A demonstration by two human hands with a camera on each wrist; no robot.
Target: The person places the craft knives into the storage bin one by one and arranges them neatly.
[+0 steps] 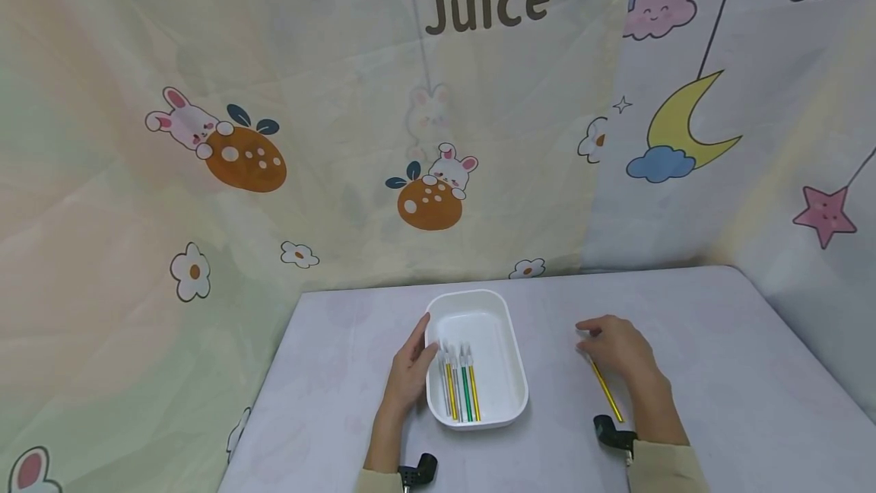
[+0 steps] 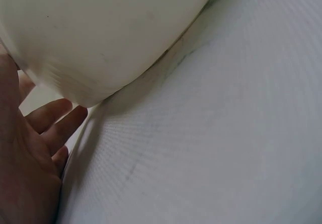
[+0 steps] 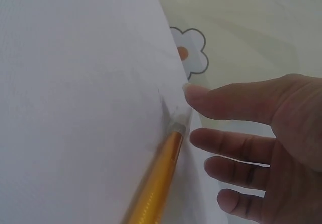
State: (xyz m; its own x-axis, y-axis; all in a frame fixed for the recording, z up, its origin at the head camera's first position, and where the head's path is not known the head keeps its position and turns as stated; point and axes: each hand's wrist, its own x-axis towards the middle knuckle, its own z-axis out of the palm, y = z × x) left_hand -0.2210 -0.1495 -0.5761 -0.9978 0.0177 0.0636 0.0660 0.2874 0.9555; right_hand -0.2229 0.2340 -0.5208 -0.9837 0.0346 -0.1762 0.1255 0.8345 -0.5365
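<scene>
My left hand (image 1: pixel 408 371) holds the white tray (image 1: pixel 509 341) at its left edge, thumb over the rim and fingertips against the outer wall. Inside the tray several slim craft knives (image 1: pixel 468 394) with clear caps lie side by side, in silver, yellow and green. To the right, my right hand (image 1: pixel 619 348) hovers over a yellow craft knife (image 1: pixel 605 390) lying on the table. The right wrist view shows its knurled handle (image 3: pixel 153 189) and clear cap (image 3: pixel 182 118), with the thumb and fingers spread apart beside the cap.
The white-covered table (image 1: pixel 561 447) runs back to a fabric wall (image 1: pixel 328 97) printed with rabbits, flowers and a moon. A black wrist device (image 1: pixel 419 472) is worn on the left arm and another (image 1: pixel 612 432) on the right.
</scene>
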